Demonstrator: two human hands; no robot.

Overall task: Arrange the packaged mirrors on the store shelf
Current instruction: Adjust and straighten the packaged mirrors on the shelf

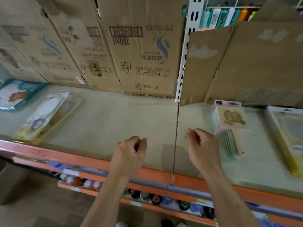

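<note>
My left hand (131, 151) and my right hand (202, 145) hover over the beige shelf (114, 122) near its front edge, both with fingers loosely curled and holding nothing. A stack of packaged mirrors (229, 126) in pastel sleeves lies just right of my right hand, the top one showing a brown round design. A packaged hand mirror (44, 117) lies flat at the shelf's left. Another large packaged mirror (290, 136) lies at the far right, cut off by the frame edge.
Cardboard boxes (141, 51) line the back of the shelf, and a loose cardboard sheet (237, 63) leans at the right. A white slotted upright (185, 51) divides the bays. An orange rail (82, 159) edges the shelf; bottles (147, 195) stand below. A teal package (14, 94) lies far left.
</note>
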